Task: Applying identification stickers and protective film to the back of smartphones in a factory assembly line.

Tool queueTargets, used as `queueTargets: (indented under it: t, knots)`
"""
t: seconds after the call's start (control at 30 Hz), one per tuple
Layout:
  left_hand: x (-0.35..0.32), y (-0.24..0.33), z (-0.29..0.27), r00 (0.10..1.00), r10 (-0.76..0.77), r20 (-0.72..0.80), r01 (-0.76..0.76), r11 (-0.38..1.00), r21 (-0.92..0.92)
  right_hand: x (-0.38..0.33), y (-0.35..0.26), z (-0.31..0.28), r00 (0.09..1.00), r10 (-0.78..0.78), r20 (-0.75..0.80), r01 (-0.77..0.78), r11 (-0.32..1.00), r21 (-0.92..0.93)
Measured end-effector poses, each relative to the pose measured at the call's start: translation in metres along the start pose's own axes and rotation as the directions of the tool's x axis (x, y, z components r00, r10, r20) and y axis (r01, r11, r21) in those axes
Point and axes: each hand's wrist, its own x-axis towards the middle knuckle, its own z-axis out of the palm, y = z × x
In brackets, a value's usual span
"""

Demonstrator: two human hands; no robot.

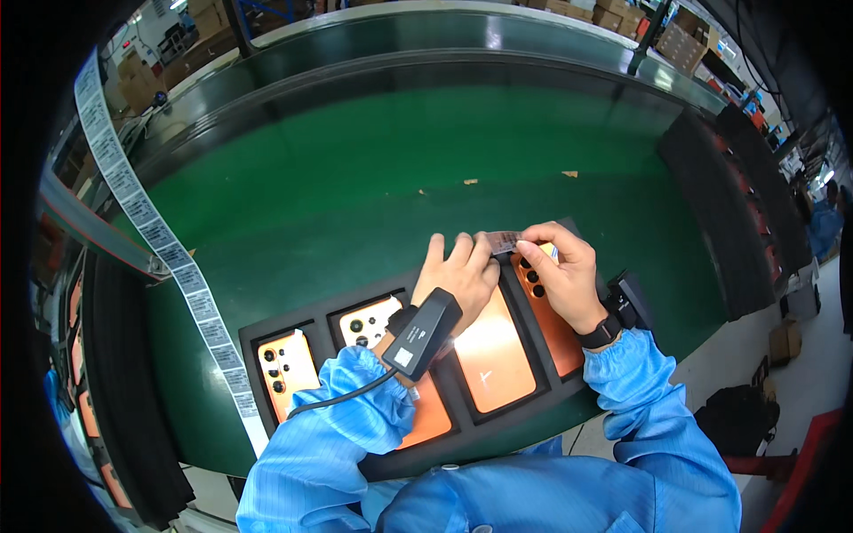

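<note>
My right hand (567, 274) pinches the right end of a small see-through printed label (503, 242) between thumb and index finger. Just left of it, my left hand (456, 282) has its fingers spread, one fingertip touching the label's left end. Beneath both hands lies a black foam tray (462, 391) with several phones in slots, backs up. An orange phone (555, 333) is under my right hand. A paler orange phone (498, 360) is partly covered by my left hand. Further left are a phone (369, 322) partly hidden by my wrist and another orange phone (289, 369).
A long strip of white printed labels (169, 249) hangs down at the left. The tray rests on a green belt (391, 160) with small scraps (570, 174). Stacked black foam trays (720, 213) stand at the right, more at the left. Cartons (684, 44) are behind.
</note>
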Motion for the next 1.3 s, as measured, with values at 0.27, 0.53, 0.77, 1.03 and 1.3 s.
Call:
queueTargets:
  t: [0.27, 0.53, 0.77, 1.03, 1.3]
  knots:
    - [0.009, -0.008, 0.008, 1.0, 0.006, -0.01, -0.008, 0.98, -0.199, -0.003, 0.004, -0.006, 0.996, 0.063, 0.06, -0.068, 0.993, 0.092]
    - [-0.027, 0.029, -0.049, 0.996, 0.012, 0.089, 0.006, 0.982, -0.19, -0.011, 0.013, -0.017, 0.912, 0.233, 0.337, -0.308, 0.932, 0.19]
    - [-0.063, 0.112, -0.104, 0.982, 0.174, 0.074, -0.118, 0.869, -0.48, -0.018, 0.004, -0.01, 0.745, -0.062, 0.664, 0.143, 0.987, -0.069]
    - [-0.061, 0.132, -0.105, 0.981, 0.191, 0.036, -0.091, 0.614, -0.784, -0.024, 0.008, -0.008, 0.711, -0.134, 0.69, 0.257, 0.963, -0.078]
    - [-0.055, 0.134, -0.108, 0.973, 0.221, 0.068, -0.081, 0.603, -0.793, -0.024, 0.008, -0.008, 0.696, -0.125, 0.707, 0.281, 0.953, -0.109]
